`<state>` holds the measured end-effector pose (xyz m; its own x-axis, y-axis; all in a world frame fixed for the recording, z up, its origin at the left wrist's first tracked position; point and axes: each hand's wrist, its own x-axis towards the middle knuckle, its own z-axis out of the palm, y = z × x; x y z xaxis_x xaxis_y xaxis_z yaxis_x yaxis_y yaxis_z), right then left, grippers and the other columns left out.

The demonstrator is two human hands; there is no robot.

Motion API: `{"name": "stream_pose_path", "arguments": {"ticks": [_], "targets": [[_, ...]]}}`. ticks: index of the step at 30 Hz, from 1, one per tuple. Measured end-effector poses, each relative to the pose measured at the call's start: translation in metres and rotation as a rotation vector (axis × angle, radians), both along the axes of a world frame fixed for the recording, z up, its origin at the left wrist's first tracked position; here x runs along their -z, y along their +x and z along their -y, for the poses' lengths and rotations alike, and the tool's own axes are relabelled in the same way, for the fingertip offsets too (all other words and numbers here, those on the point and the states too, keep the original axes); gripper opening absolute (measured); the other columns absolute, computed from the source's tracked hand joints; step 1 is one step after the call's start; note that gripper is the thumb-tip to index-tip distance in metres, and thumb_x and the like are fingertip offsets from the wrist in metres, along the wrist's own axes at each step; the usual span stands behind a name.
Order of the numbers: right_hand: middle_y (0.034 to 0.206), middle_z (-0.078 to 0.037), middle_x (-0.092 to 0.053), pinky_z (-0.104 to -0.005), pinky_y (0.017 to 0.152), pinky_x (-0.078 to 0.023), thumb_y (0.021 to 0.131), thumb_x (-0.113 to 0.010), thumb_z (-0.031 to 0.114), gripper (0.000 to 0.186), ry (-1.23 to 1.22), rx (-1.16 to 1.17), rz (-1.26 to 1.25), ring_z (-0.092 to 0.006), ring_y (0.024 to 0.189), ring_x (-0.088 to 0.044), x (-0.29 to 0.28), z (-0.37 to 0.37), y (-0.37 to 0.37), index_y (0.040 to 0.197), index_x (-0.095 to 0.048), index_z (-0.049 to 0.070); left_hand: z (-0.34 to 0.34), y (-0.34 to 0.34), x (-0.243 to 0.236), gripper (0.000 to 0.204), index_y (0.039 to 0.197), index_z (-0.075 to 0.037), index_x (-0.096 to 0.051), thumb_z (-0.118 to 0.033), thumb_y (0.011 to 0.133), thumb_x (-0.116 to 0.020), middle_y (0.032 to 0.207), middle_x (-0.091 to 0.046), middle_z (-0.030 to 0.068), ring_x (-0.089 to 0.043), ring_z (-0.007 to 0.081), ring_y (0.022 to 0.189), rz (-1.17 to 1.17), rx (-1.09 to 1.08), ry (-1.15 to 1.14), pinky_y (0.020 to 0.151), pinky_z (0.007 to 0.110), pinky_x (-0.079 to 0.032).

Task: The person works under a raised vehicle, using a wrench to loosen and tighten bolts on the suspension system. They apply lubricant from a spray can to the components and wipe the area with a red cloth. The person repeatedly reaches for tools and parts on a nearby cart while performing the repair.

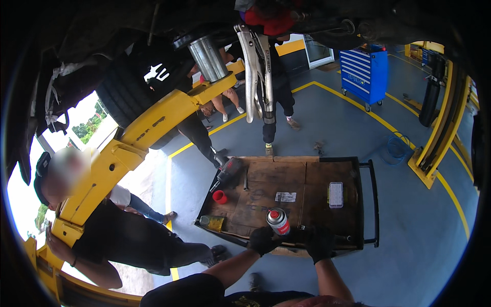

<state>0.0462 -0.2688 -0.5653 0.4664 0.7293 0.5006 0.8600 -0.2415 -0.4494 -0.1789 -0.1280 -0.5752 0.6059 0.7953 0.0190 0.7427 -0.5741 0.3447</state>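
Note:
My left hand, in a black glove, is beside the lower part of a spray can with a red cap and a white-and-red label. The fingers blend into the dark, so I cannot tell whether they grip the can. My right hand, also gloved in black, is over the near edge of a cart with a worn brown top. A dark, long tool lies close to it. That hand's fingers are hidden in shadow. Large locking pliers hang from the vehicle's underside above.
The cart bears an impact wrench, a red cup, a yellowish can, a wrench and a clear case. A yellow lift arm crosses overhead. A person stands left. A blue tool cabinet is behind.

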Motion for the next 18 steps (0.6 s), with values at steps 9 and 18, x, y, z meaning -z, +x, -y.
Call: {"name": "stream_pose_path", "arguments": {"ticks": [9,18], "targets": [[0.082,-0.013,-0.074,-0.0524,0.073,-0.056,0.090,-0.068,0.028,0.017,0.002,0.024,0.081,-0.0365,0.079,-0.072,0.022,0.000,0.002,0.085,-0.075,0.014,0.003,0.000,0.008,0.048,0.095,-0.016,-0.075,-0.060,0.080,-0.083,0.087,-0.076,0.0094,-0.076,0.0336,0.087,0.045,0.012,0.123,0.079,0.049,-0.059],[0.090,-0.013,-0.077,-0.0513,0.084,-0.060,0.092,-0.068,0.033,0.022,-0.332,-0.033,-0.032,-0.0373,0.090,-0.075,0.026,-0.011,0.012,0.097,-0.079,0.015,0.003,0.001,0.000,0.049,0.091,-0.014,-0.071,-0.059,0.078,-0.087,0.082,-0.073,0.0067,-0.075,0.0318,0.082,0.100,0.019,0.147,0.074,0.048,-0.058]]}}
